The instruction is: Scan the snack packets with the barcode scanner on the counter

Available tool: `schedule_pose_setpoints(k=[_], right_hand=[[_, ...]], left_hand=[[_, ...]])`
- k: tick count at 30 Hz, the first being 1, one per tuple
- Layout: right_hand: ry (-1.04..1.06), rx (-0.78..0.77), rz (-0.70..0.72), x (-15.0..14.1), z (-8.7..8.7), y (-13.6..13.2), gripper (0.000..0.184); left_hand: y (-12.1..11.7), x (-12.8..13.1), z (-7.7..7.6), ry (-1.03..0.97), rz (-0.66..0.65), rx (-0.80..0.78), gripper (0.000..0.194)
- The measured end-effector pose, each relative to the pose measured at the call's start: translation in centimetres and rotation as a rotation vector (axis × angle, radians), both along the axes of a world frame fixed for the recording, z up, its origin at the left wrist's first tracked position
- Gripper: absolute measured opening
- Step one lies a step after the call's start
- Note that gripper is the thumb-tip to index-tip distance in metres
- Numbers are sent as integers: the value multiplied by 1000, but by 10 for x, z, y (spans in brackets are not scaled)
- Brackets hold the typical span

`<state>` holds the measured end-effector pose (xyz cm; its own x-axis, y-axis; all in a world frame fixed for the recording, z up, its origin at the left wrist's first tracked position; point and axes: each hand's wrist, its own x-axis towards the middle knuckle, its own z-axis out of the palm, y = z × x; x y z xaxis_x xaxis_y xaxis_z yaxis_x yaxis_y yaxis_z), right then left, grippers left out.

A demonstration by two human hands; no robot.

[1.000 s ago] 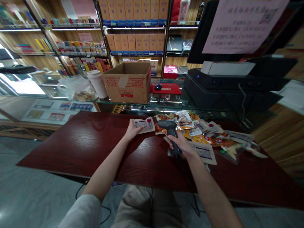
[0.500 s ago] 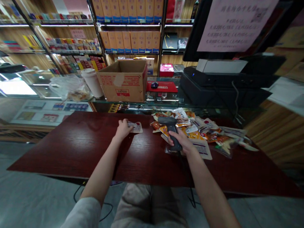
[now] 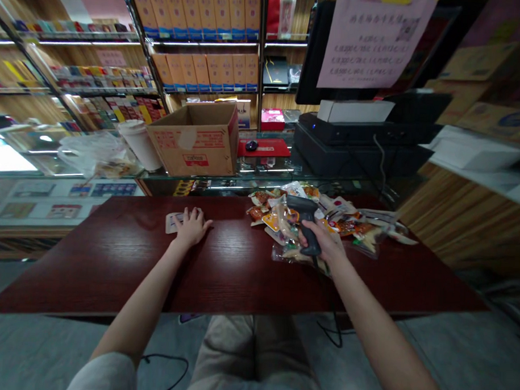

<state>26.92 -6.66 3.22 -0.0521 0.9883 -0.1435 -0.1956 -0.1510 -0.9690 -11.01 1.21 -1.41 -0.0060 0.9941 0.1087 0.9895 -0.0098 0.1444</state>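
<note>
My left hand (image 3: 191, 227) rests on the dark red tabletop (image 3: 229, 268) with its fingers spread. Its fingertips lie beside or over the edge of a small pale packet (image 3: 171, 222), which is partly hidden by the hand. My right hand (image 3: 324, 240) is wrapped round the handle of a black barcode scanner (image 3: 310, 238), its head pointing left. Under and behind the scanner lies a pile of vacuum-packed snack packets (image 3: 280, 218), orange, brown and clear. A cord runs down from the scanner past the table's front edge.
Beyond the table a glass counter holds an open cardboard box (image 3: 193, 141), a white paper cup (image 3: 139, 144), a plastic bag (image 3: 95, 155) and a mouse (image 3: 251, 145) on a red mat. A monitor (image 3: 367, 51) with a paper notice stands back right. Stocked shelves line the wall.
My left hand has moved left with the small packet and its fingers have spread. The scanner has shifted slightly relative to the pile, and a clear packet now shows beneath it. The view has turned somewhat right.
</note>
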Motion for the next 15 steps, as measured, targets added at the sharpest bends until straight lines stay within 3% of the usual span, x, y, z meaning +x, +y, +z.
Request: schedule_pose_setpoints(k=[3, 8, 11, 15], right_hand=[[14, 13, -5, -4, -10, 10, 43], [5, 74, 44, -27, -17, 34, 40], [20, 100, 65, -39, -19, 43, 39], [56, 160, 40, -27, -9, 44, 37]], left_hand=[[3, 26, 0, -38, -140, 90, 59], [24, 114, -5, -329, -464, 29, 67], [37, 146, -11, -367, -430, -53, 70], [45, 143, -22, -337, -405, -99, 60]])
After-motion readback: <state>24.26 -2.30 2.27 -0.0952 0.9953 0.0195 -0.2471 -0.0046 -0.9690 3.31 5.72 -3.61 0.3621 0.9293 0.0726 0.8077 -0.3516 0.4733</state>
